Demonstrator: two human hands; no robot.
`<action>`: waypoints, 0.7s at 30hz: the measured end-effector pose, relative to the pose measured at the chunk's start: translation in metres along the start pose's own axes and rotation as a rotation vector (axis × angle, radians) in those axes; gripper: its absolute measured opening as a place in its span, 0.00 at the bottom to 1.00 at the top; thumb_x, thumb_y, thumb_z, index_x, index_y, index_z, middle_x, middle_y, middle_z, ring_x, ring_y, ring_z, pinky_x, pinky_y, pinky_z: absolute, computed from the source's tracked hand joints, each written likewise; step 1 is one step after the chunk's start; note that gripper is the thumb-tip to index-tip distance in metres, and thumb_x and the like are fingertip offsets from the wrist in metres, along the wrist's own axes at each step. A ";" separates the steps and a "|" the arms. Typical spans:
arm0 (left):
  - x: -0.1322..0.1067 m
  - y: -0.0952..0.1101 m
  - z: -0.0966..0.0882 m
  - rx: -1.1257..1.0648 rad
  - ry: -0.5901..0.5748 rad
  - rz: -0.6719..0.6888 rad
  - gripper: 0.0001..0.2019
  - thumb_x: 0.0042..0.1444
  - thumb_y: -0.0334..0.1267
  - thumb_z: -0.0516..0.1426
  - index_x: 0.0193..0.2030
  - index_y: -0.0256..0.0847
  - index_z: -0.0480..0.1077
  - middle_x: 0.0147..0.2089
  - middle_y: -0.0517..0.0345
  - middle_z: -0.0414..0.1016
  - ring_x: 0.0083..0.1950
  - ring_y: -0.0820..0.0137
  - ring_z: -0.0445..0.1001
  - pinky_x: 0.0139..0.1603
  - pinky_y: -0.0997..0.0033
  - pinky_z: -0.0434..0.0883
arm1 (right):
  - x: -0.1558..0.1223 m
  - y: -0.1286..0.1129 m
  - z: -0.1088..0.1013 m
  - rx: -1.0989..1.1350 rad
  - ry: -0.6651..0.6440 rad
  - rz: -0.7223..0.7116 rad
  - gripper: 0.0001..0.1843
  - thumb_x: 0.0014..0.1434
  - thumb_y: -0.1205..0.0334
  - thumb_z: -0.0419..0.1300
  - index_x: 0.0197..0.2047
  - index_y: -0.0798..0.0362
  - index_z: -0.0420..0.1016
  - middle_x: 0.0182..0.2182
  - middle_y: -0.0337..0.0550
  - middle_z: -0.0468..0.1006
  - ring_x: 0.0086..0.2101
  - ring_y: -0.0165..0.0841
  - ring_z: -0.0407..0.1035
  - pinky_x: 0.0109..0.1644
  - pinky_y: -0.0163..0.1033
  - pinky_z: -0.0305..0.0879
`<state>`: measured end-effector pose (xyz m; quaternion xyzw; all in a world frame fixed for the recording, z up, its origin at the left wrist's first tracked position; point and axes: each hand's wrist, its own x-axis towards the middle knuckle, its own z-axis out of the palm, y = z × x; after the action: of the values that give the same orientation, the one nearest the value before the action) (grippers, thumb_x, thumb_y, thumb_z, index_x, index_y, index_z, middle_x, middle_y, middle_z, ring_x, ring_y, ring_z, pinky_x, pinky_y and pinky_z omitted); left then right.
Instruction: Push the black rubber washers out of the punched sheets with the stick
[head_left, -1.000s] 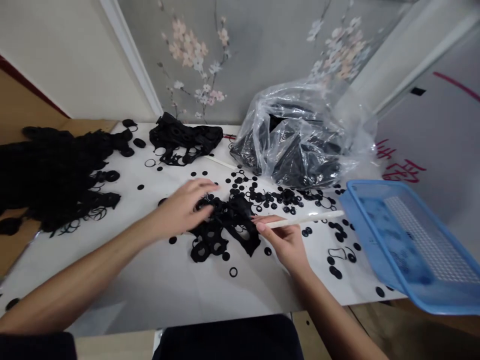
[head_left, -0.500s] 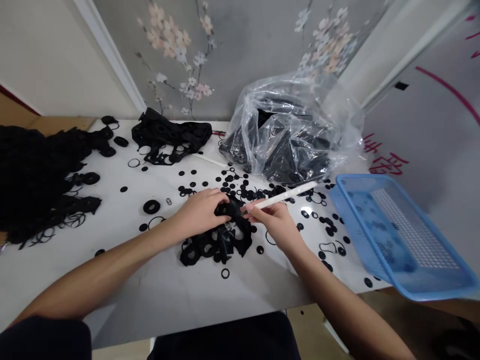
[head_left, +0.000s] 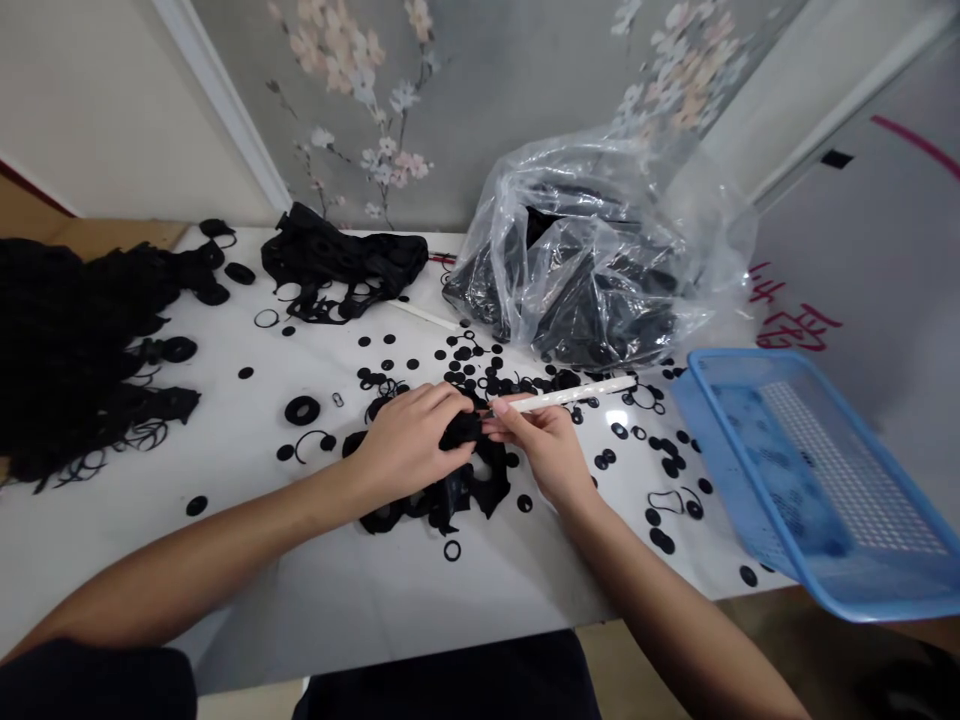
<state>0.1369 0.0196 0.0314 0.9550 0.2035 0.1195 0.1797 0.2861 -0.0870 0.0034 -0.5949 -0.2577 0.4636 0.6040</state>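
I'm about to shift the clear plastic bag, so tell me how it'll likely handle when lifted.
The clear plastic bag will probably crumple: it looks thin and wrinkled. Lifted, it may sag, as black contents sit low inside. Its glossy surface could prove slippery.

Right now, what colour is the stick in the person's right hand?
The stick in the right hand is white, best seen in the head view.

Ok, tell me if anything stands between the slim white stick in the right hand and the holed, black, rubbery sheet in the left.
Nothing visible does: the stick, held in the right hand, reaches close up to the bunched sheet that the left hand grips. Whether they touch, I cannot tell.
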 end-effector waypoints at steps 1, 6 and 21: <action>-0.001 0.000 0.000 0.009 0.002 0.001 0.10 0.55 0.40 0.58 0.43 0.42 0.67 0.43 0.57 0.74 0.44 0.64 0.73 0.43 0.65 0.70 | 0.000 0.001 0.000 -0.005 0.001 -0.002 0.17 0.53 0.46 0.65 0.36 0.51 0.79 0.30 0.43 0.83 0.35 0.39 0.79 0.43 0.45 0.77; -0.002 0.003 0.002 0.032 -0.005 0.005 0.10 0.55 0.39 0.58 0.43 0.41 0.67 0.43 0.57 0.74 0.43 0.64 0.73 0.42 0.64 0.70 | 0.002 0.004 -0.003 -0.001 -0.007 0.003 0.17 0.54 0.46 0.64 0.37 0.52 0.78 0.31 0.44 0.83 0.36 0.40 0.79 0.42 0.45 0.76; 0.001 0.005 0.009 -0.031 -0.017 -0.089 0.11 0.48 0.39 0.60 0.36 0.41 0.62 0.38 0.59 0.72 0.37 0.66 0.73 0.35 0.67 0.68 | -0.010 0.009 0.009 -0.729 0.023 -0.591 0.12 0.66 0.61 0.51 0.39 0.49 0.77 0.35 0.41 0.81 0.34 0.34 0.74 0.41 0.39 0.70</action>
<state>0.1426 0.0130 0.0250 0.9431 0.2422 0.1067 0.2013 0.2717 -0.0921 -0.0011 -0.6745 -0.5554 0.1440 0.4646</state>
